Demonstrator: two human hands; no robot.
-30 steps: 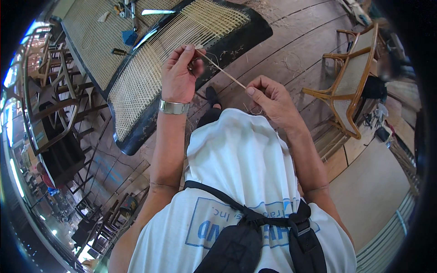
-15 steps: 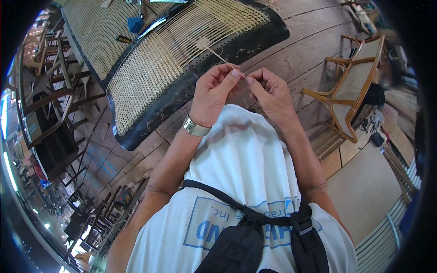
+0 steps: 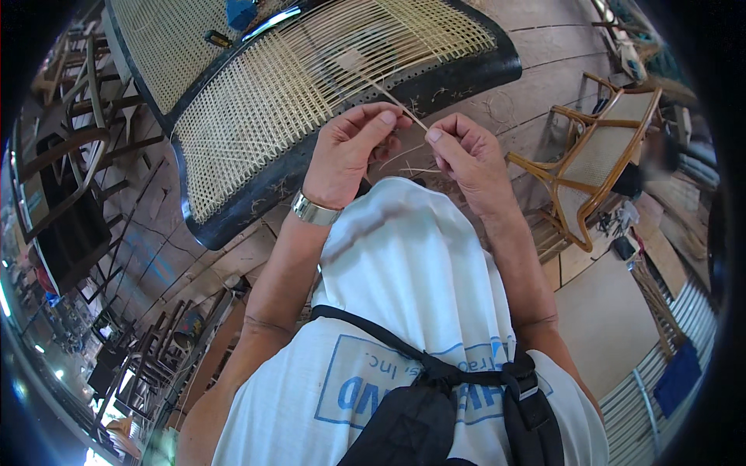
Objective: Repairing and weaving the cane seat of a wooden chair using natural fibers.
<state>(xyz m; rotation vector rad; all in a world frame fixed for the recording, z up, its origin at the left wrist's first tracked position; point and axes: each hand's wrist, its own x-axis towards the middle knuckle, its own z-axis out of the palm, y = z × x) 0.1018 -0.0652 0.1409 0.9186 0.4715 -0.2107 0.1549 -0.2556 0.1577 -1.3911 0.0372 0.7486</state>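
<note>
Here, the right hand (image 3: 474,161) pinches a cane strand (image 3: 388,95) near the cane-woven panel (image 3: 252,116), the hold of the curled left hand (image 3: 342,155) unclear.

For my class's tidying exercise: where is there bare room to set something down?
The pale board, lower right beside the ribbed panel, looks bare. Plank floor between the black-edged cane panel and the rattan chair is mostly open. Crowded: far left, among chair frames, and around the cane strand in the right hand.
</note>
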